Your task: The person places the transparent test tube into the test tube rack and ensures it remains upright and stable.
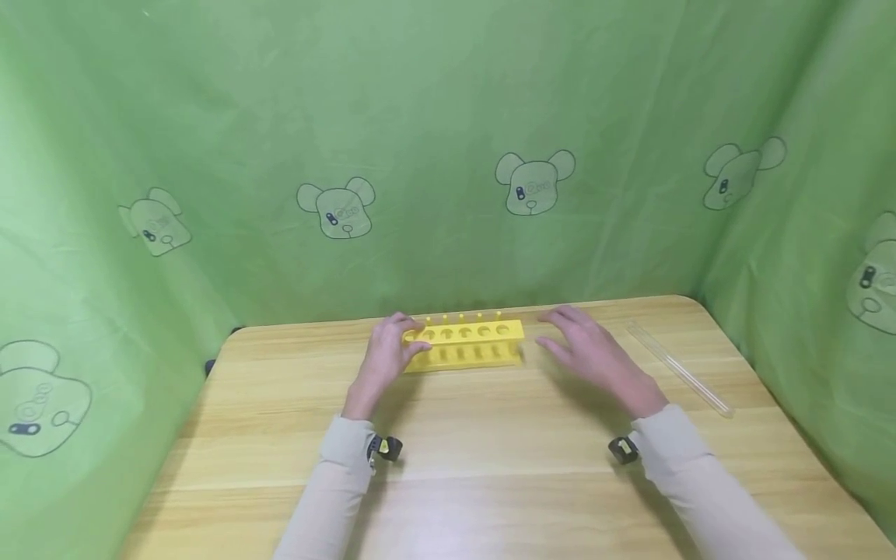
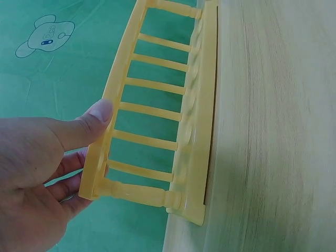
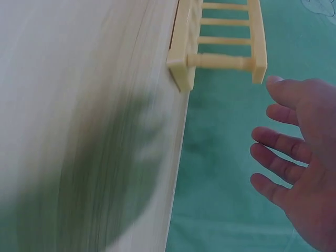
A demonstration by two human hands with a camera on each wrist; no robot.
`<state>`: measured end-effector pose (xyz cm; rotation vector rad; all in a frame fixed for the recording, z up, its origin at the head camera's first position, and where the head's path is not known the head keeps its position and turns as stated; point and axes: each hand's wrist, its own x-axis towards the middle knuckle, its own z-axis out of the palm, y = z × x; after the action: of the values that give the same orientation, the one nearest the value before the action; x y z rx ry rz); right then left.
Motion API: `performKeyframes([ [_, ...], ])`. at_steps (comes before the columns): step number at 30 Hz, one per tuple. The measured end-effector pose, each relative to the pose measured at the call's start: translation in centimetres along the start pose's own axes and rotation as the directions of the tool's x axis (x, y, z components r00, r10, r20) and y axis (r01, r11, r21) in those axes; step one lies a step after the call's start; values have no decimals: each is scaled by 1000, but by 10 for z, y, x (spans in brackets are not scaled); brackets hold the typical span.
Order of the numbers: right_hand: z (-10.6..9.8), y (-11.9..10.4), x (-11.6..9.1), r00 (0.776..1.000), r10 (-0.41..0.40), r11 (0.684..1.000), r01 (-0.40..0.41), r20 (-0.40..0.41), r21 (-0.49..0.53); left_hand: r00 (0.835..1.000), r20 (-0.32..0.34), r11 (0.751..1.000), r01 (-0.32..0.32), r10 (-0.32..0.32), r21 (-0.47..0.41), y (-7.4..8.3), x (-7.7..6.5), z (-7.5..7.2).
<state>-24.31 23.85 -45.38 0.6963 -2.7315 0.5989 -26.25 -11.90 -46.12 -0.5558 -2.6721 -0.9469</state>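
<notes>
A yellow test tube rack (image 1: 463, 333) stands near the back edge of the table, with a row of round holes and a row of pegs behind them. My left hand (image 1: 383, 348) grips the rack's left end. In the left wrist view the thumb (image 2: 100, 113) lies on the near side of the top bar and the other fingers reach behind it. My right hand (image 1: 586, 348) is held just off the rack's right end. In the right wrist view its fingers (image 3: 281, 139) are spread and relaxed, with nothing in them.
A clear tube (image 1: 680, 369) lies slantwise on the wooden table (image 1: 490, 467), to the right of my right hand. Green curtains (image 1: 434, 155) with bear-head prints hang behind the table and along both sides.
</notes>
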Motion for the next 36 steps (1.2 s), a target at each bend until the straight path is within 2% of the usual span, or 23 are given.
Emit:
performKeyframes([
  [12, -10, 30, -16, 998, 69, 997, -69, -9, -32, 1000, -2, 1000, -8, 8, 27, -5, 0, -3],
  [23, -13, 47, -24, 998, 40, 997, -43, -43, -61, 1000, -1, 1000, 3, -3, 13, -6, 0, -2],
  [29, -17, 56, -30, 997, 74, 995, -75, -16, -68, 1000, 7, 1000, 22, -22, 4, -8, 1, -1],
  [36, -24, 71, -39, 988, 154, 986, -152, 21, -70, 999, 18, 999, 29, -28, -22, -6, 5, -1],
])
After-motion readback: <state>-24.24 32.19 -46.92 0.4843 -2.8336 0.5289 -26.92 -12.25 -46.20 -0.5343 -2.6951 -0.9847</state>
